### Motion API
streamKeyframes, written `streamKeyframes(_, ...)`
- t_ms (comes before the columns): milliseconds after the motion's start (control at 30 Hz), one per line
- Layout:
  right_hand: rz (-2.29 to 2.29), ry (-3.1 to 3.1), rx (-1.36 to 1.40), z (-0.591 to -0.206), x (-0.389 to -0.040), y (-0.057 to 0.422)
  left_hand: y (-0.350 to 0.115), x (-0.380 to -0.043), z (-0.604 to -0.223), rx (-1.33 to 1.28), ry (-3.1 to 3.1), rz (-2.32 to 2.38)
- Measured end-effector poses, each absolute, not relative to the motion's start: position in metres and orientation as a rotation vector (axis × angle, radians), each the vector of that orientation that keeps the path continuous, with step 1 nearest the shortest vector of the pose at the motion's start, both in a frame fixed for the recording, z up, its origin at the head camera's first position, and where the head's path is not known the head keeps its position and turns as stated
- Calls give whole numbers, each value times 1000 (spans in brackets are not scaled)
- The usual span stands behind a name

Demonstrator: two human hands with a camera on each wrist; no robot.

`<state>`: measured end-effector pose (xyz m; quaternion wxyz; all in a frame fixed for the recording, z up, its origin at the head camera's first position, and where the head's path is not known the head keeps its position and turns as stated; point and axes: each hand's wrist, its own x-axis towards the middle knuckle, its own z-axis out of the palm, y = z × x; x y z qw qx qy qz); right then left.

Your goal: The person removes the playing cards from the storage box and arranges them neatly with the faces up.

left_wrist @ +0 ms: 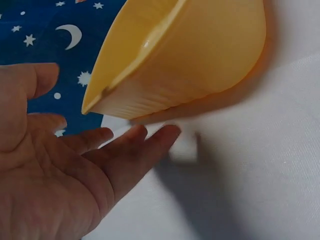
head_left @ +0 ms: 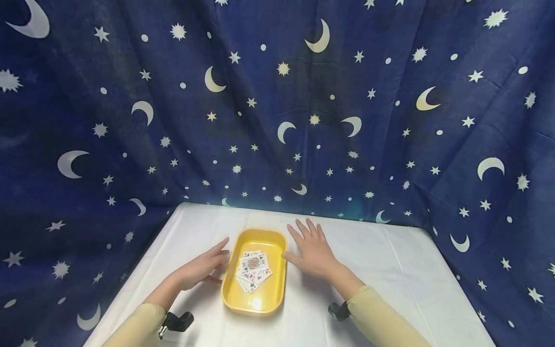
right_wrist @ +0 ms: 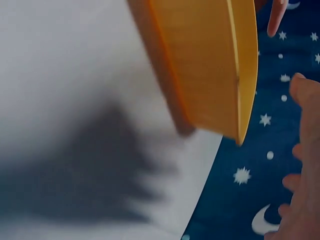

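The yellow tray point(head_left: 275, 262), playing cards point(head_left: 255, 270) inside, lies lengthwise near-to-far on the white surface point(head_left: 368, 250), between the left hand point(head_left: 200, 270) and right hand point(head_left: 314, 253); both hands' fingers are extended, gripping nothing, which hand is nearer unclear.

Navy moon-and-star cloth point(head_left: 260, 115) behind and beside white-covered table point(head_left: 390, 265).

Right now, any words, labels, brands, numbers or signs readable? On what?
No word, brand or number reads clearly.
Playing cards: red and black markings; corner characters too small to read.
Yellow tray: no text visible.
Blue cloth: no text, just moons, stars and dots.
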<state>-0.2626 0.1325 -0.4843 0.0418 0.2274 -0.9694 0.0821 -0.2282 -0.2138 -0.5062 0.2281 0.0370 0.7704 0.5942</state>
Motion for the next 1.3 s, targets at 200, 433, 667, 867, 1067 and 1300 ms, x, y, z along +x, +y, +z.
streamKeyframes(200, 339, -2947, 970, -483, -263, 105, -212, -229, -513, 136, 2057, 1628)
streamKeyframes(433, 248, -3011, 1185, -494, -265, 72, -214, -230, -521, 114, 2036, 1606)
streamKeyframes(667, 10, -3026, 1346, -498, -264, 52, -216, -231, -528, 120, 2026, 1585)
streamKeyframes(867, 203, -3251, 1251, -498, -260, 41, -217, -232, -530, 163, 1959, 1625)
streamKeyframes(1067, 358, -3348, 1128, -503, -261, 36, -216, -236, -528, 181, 1952, 1631)
streamKeyframes(1300, 60, -3259, 1266, -504, -264, 35, -214, -240, -524, 179, 1926, 1641)
